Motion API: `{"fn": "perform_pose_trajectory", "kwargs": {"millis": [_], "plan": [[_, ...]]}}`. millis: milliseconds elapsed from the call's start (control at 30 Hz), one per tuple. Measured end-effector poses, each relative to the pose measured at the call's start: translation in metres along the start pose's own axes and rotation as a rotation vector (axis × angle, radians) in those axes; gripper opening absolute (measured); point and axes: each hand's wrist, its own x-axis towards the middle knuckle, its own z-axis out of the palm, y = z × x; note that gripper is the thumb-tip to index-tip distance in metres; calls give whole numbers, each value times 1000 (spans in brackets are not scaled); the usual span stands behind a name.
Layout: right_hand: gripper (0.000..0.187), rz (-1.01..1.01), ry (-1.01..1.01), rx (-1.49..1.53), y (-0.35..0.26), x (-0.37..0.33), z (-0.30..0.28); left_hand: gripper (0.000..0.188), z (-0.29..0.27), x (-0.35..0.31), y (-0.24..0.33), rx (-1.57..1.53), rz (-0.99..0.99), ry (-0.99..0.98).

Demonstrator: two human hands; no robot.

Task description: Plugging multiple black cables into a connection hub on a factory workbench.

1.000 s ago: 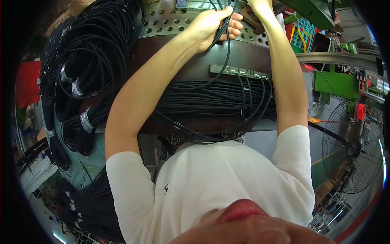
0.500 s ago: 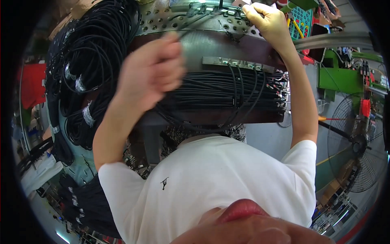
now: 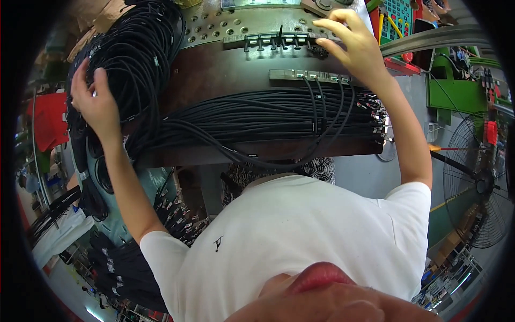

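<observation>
My left hand (image 3: 96,104) is over a big heap of coiled black cables (image 3: 137,75) at the far left. Its fingers are spread and I see nothing gripped in them. At the far right of the bench my right hand (image 3: 357,51) hovers with thumb and forefinger apart, beside the right end of a bar fixture with black pegs (image 3: 279,42). That fixture lies along the near edge of a perforated metal plate (image 3: 209,27). Nearer me, a metal holder strip (image 3: 284,75) has several cable ends seated in it. A thick row of straight black cables (image 3: 257,115) runs below it.
On the right stand a green machine part (image 3: 456,95), a red-framed keypad panel (image 3: 399,27) and a large black floor fan (image 3: 483,182). More cable bundles (image 3: 120,268) hang at the lower left, near a red cloth (image 3: 51,121).
My left hand has swung left from above the bench to the coiled heap. My right hand has gone from a pinch to spread fingers. The pegged fixture now lies nearer me, without the blurred cables.
</observation>
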Motion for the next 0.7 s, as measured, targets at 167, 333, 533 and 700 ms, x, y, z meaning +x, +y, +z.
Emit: {"fn": "perform_pose_trajectory", "kwargs": {"millis": [167,333,533,700], "plan": [[28,220,-252,308,-45,-52,-8,32,28,-44,131,-740,-293,-1280],[20,227,-240,324,-41,-46,-3,36,53,-76,179,-674,-305,-1548],[21,-1,163,195,-19,76,23,38,68,-67,206,-1527,-1100,-1404],[17,110,6,6,-13,122,-5,18,177,16,161,-1799,-1006,-1155]]}}
